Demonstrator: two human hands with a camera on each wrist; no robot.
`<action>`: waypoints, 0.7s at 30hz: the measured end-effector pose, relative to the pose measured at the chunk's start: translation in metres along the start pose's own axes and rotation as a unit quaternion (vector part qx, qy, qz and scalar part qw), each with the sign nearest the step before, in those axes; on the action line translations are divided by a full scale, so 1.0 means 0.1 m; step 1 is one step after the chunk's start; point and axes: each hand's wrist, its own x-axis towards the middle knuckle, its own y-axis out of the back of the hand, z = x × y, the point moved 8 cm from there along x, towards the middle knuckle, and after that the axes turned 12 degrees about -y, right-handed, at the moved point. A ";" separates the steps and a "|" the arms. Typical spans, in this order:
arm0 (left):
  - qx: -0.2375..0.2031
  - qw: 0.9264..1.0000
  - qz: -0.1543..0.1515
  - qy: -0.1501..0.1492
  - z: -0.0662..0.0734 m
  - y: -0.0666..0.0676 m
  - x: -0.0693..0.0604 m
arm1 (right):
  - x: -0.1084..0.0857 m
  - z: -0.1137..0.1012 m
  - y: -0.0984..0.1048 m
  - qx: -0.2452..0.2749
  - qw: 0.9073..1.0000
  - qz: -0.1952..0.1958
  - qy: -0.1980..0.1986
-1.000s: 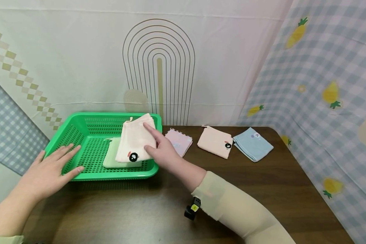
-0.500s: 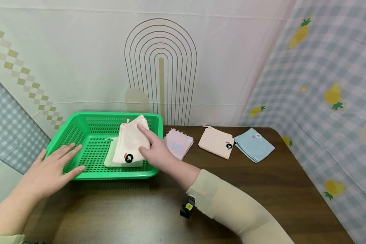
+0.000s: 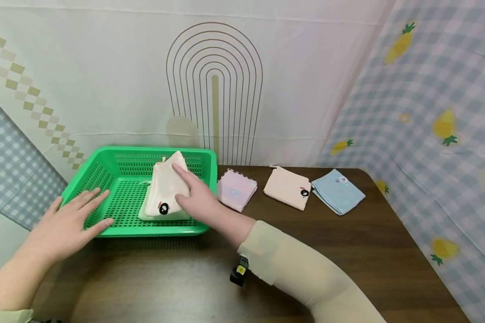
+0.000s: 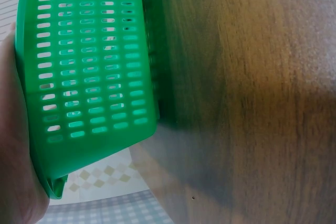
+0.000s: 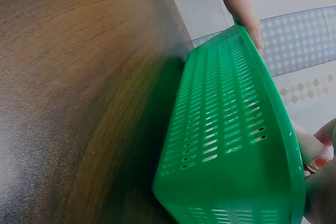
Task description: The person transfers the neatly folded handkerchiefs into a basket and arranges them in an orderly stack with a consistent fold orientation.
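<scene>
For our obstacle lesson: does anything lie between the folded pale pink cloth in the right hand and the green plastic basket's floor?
Yes: a folded pale green cloth lies on the green basket's floor, beneath the held pale pink cloth.

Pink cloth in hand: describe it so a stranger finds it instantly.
On the dark table, find the green basket. There, the right hand holds a folded pale pink cloth with a black mark. Its lookalike lies on the table, unheld.

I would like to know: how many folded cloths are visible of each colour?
Pale green cloth: 1
Lilac cloth: 1
Light blue cloth: 1
Pale pink: 2 (held pink cloth, unheld pink cloth)
Total: 5
</scene>
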 end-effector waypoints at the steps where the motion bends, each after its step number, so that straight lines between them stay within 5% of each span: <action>1: -0.001 1.000 0.000 0.000 0.00 0.00 0.00 | 0.01 -0.01 -0.01 -0.001 1.000 -0.001 0.001; 21: -0.004 1.000 0.002 0.004 -0.03 -0.01 0.00 | 0.18 -0.11 -0.21 -0.019 0.999 -0.027 -0.009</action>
